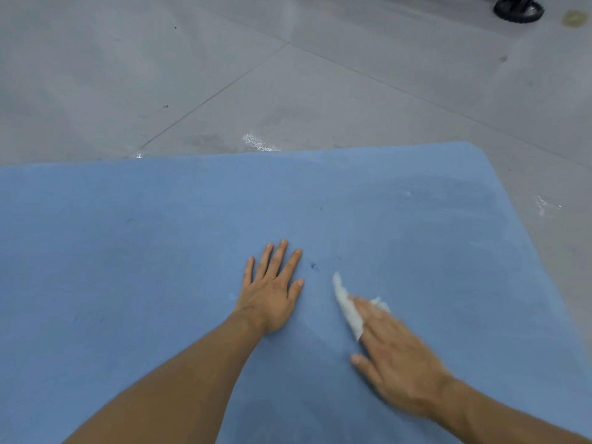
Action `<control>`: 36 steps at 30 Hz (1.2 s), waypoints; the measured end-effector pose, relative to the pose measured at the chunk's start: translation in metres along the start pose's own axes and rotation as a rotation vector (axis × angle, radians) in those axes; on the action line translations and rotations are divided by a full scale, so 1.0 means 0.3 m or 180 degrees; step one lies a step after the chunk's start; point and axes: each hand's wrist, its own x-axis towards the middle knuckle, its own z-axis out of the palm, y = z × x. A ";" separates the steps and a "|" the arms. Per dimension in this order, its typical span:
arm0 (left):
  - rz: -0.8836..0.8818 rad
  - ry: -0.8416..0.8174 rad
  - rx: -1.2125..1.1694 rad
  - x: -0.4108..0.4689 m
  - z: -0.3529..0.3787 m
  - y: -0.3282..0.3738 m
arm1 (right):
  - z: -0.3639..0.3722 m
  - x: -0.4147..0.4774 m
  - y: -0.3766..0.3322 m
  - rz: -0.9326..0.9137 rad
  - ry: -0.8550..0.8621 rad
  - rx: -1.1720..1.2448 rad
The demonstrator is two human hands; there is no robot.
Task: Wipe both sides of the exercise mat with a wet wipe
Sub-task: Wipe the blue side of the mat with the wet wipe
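A blue exercise mat (pixel 160 238) lies flat on the floor and fills the lower part of the view. My left hand (pixel 272 290) rests palm down on it with straight, spread fingers. To its right, my right hand (pixel 394 357) presses a crumpled white wet wipe (pixel 347 307) onto the mat under straight fingers; the wipe pokes out past the fingertips. The right hand is blurred by motion. A small dark mark (pixel 313 266) sits on the mat between the two hands.
Grey tiled floor (pixel 288 75) surrounds the mat, with wet patches (pixel 256 142) along the far edge and another wet patch (pixel 544 205) to the right. A black wheeled base (pixel 519 8) stands at the top right. The mat's rounded far right corner (pixel 474 152) is visible.
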 end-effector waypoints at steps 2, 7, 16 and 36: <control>0.0007 -0.0021 0.0007 0.001 -0.001 -0.003 | 0.063 -0.031 -0.084 -0.0596 0.0027 -0.0324; 0.0011 -0.0024 -0.0003 0.002 0.000 -0.006 | 0.094 -0.043 -0.042 -0.0643 0.0134 -0.0537; -0.0011 -0.0017 0.0002 0.001 0.000 -0.003 | -0.146 -0.042 0.405 0.1733 0.0746 -0.0125; 0.0225 0.0057 -0.0143 -0.023 -0.019 -0.086 | 0.023 0.127 0.084 0.0090 0.0419 -0.0365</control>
